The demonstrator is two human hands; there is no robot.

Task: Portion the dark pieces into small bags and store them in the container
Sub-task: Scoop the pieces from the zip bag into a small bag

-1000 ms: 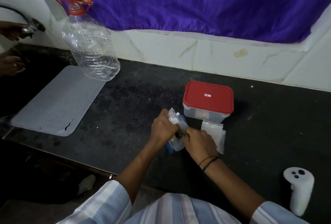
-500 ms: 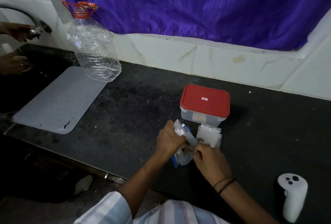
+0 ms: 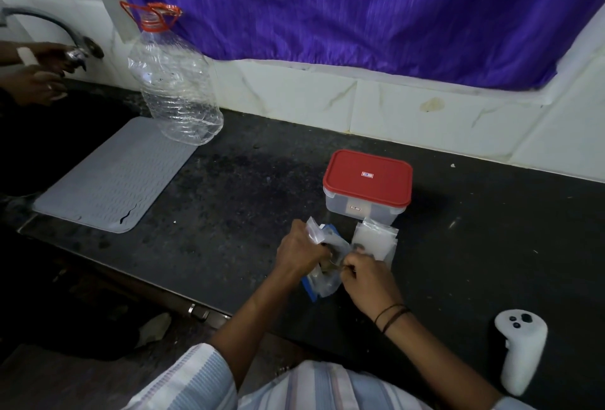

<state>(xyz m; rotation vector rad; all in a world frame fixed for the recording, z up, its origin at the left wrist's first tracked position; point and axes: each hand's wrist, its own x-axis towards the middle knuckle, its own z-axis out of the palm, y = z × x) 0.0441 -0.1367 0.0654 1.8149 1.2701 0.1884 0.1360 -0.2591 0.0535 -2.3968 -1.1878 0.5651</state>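
My left hand (image 3: 299, 250) grips a small clear bag (image 3: 316, 232) by its top, over a larger clear bag with a blue edge (image 3: 322, 285) that lies on the black counter (image 3: 229, 200). My right hand (image 3: 366, 278) pinches something small and dark at the bag's mouth; the dark pieces are barely visible between my fingers. A stack of empty small bags (image 3: 376, 239) lies just right of my hands. Behind it stands the clear container with its red lid (image 3: 368, 177) shut.
A large empty plastic bottle (image 3: 175, 82) with an orange cap stands at the back left, beside a grey ribbed mat (image 3: 111, 177). Another person's hands (image 3: 39, 82) are at the tap over the sink at far left. A white controller (image 3: 520, 350) lies front right.
My hands have stayed together on the small bag, my right hand shifting slightly right at the bag's mouth. The view has tilted a little.
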